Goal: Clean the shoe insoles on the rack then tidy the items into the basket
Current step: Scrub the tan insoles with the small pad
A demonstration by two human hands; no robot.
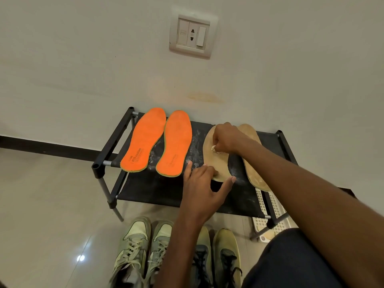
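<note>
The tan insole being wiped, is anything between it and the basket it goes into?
Yes. The white basket sits low at the rack's right end, and the rack frame and the second tan insole lie between it and the tan insole under both hands.

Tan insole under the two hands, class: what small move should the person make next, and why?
Probably drag the small white wad in the right hand down the tan insole towards its heel, which the left hand pins at the front edge of the black fabric rack. The wad sits mid-insole, and white powder still dusts the rack around it.
</note>
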